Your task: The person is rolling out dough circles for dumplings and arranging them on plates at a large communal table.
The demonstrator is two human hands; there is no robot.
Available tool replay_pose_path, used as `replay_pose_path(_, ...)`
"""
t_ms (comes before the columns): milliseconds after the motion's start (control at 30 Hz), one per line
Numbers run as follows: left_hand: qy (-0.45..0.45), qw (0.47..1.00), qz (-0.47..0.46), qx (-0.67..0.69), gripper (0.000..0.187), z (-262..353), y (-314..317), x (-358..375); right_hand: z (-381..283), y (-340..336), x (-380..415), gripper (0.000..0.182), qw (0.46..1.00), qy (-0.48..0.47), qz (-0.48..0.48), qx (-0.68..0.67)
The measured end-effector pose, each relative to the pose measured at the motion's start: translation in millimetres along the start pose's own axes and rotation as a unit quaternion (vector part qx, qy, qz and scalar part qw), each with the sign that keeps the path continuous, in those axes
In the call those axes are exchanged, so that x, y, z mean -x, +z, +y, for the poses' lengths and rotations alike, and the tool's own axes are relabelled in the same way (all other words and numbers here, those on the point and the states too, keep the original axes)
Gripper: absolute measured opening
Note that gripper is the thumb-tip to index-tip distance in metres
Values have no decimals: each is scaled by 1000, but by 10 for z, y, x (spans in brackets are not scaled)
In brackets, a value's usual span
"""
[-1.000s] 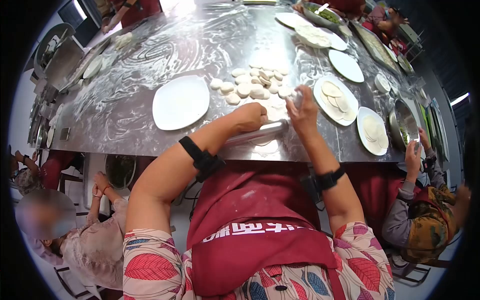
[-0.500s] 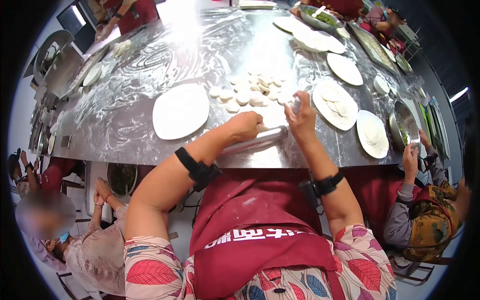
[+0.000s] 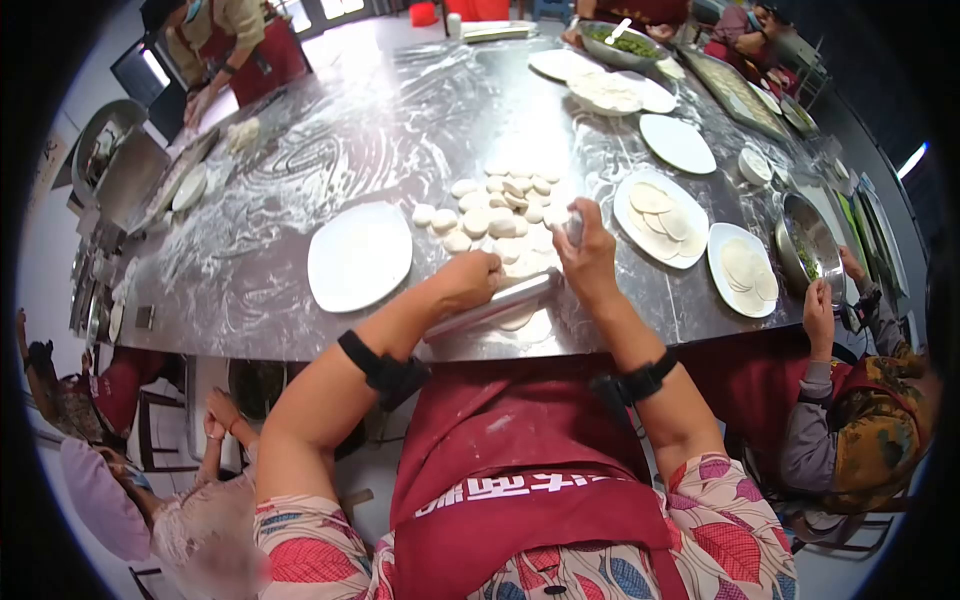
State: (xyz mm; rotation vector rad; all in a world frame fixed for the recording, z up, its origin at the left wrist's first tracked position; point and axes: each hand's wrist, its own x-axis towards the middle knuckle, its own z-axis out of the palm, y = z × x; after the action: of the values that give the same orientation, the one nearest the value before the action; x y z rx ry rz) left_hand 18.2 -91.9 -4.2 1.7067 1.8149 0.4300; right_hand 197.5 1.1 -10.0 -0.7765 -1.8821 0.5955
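Observation:
My left hand is closed, its fingers curled down beside the small pile of dough pieces; what lies inside its fingers is hidden. My right hand is curled around a greyish object, too small to make out, at the right of the pile. Between my wrists a shiny metal rod lies slantwise near the table edge. Thin, pale dough rounds show at its near side. Flour whitens the tabletop between my hands.
An empty white plate stands left of the pile. To the right are a plate of dough wrappers, another such plate and a metal bowl with green filling, held by a person. Other people stand or sit around the metal table.
My view has shifted, so the table sits slightly lower and more of its far side shows. The dough rounds near the rod now show more clearly. Both hands remain beside the pile.

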Motion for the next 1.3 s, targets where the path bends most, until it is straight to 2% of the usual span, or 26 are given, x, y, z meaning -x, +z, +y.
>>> replay_pose_path(67,0,1000,-15,-9,21,17,7,56,9,-118,199,38,998,-49,29,21)
replay_pose_path(100,12,1000,5,-9,18,44,45,103,13,-217,341,40,996,-68,43,33)
replay_pose_path(167,58,997,55,-20,16,23,178,68,-39,-432,619,42,1000,-31,1,-4)
replay_pose_path(267,92,992,68,54,14,178,226,-165,-181,-623,800,43,997,0,-39,-65)
replay_pose_path(400,89,977,0,196,13,722,159,-895,-88,-588,801,47,995,-44,-31,-78)
replay_pose_path(433,47,961,-53,268,20,916,73,-1087,-66,-570,782,47,995,-58,-23,-79)
replay_pose_path(500,49,853,-98,510,30,1238,34,-1362,-57,-576,752,47,995,-63,-29,-78)
replay_pose_path(567,35,931,-42,362,40,1205,15,-1648,-48,-587,737,47,995,-58,-35,-79)
replay_pose_path(600,68,979,27,190,45,979,129,-1867,-51,-592,748,47,995,-51,-40,-82)
replay_pose_path(633,87,994,36,-50,42,944,122,-1824,-49,-594,756,47,994,-44,-46,-85)
replay_pose_path(700,188,957,80,-204,34,775,208,-1628,-30,-574,771,46,993,-43,-44,-98)
replay_pose_path(800,248,929,42,-270,27,689,218,-1443,-35,-577,778,46,992,-35,-50,-110)
replay_pose_path(900,276,912,65,-295,24,619,229,-1430,-34,-560,756,48,995,-47,-40,-85)
replay_pose_path(1000,228,932,83,-269,20,641,221,-1489,-18,-526,764,49,993,-19,-47,-104)
replay_pose_path(1133,234,939,83,-238,14,632,209,-1506,-9,-509,738,50,995,-15,-52,-80)
replay_pose_path(1233,233,946,26,-225,20,599,226,-1543,-45,-492,704,47,997,-17,-35,-66)
replay_pose_path(1300,233,945,36,-227,25,637,264,-1502,-55,-453,662,41,997,-54,11,-58)
